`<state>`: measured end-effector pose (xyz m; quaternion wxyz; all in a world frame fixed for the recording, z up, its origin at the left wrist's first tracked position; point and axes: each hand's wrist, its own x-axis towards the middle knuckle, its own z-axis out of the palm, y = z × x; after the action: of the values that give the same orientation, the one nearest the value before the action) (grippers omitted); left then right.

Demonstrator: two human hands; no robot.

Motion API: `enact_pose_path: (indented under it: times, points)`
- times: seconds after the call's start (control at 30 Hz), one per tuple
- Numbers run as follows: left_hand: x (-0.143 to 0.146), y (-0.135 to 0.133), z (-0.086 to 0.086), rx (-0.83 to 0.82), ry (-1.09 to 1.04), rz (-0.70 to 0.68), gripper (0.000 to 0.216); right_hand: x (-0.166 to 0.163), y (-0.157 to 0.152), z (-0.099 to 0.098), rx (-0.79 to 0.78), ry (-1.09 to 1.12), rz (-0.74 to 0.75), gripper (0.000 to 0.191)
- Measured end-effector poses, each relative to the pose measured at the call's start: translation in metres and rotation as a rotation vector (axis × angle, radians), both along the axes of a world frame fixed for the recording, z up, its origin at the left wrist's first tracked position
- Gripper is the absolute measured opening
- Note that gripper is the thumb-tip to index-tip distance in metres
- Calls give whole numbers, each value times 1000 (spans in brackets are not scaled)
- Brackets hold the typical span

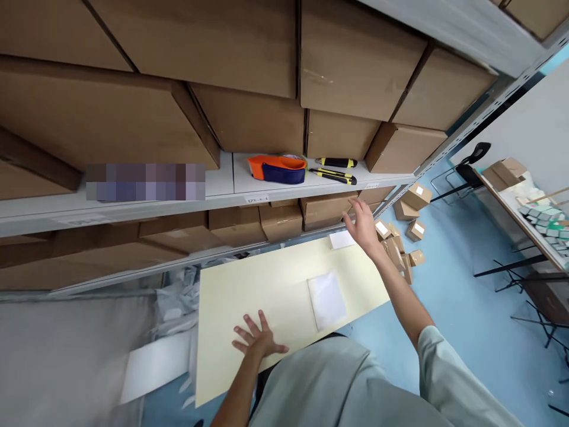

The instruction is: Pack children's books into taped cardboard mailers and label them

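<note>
My left hand (pixel 256 339) has its fingers spread over the near left part of a pale yellow board (pixel 267 284), with nothing in it. Reaching up and forward, my right hand (pixel 362 225) is just below the edge of a grey shelf (pixel 293 188), fingers apart and holding nothing. Above it on that shelf lie two black and yellow utility knives (pixel 338 162) and an orange and dark blue tape dispenser-like object (pixel 278 170). A white rectangular sheet or pad (pixel 326 300) rests on the board between my hands. A smaller white paper (pixel 341 239) lies at the board's far edge.
Cardboard boxes (pixel 253 121) fill the shelves ahead. More small boxes (pixel 395 249) are piled on the blue floor to the right. A table (pixel 524 222) with goods and a black chair (pixel 473 166) stand at far right. Plastic bags (pixel 178 299) lie left of the board.
</note>
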<state>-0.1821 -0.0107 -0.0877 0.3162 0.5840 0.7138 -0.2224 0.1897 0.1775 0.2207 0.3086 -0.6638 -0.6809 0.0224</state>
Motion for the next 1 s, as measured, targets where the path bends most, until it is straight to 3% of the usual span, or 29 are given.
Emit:
enact_pose_path:
  times: [0.13,0.23,0.33,0.47,0.6,0.67,0.73,0.87,0.93,1.0]
  points:
    - [-3,-2,-10,37,-44,10,188,8,75,25,-9,-120,30,54]
    - [-3,-4,-14,50,-46,14,189,11,124,25,-75,-193,40,50]
    - [-3,-5,-14,24,-37,11,189,8,152,20,-113,-227,37,46]
    - [-3,-7,-8,20,-17,3,185,8,151,18,-68,-228,81,43]
    - [-2,-7,0,-24,-43,14,185,10,98,4,86,-182,27,43]
    - [-2,-6,2,-38,-43,13,184,3,51,-21,162,-118,-76,45]
    - [-1,-7,2,-36,-35,9,185,-14,-4,-61,183,-39,-153,46]
    - [-1,-10,-2,-15,-40,5,190,-60,-108,-169,-113,70,14,43]
    - [-2,-11,-1,-27,-43,1,190,-78,-144,-218,-266,76,95,42]
    - [-3,-10,1,-51,-48,3,187,-91,-167,-254,-352,48,111,44]
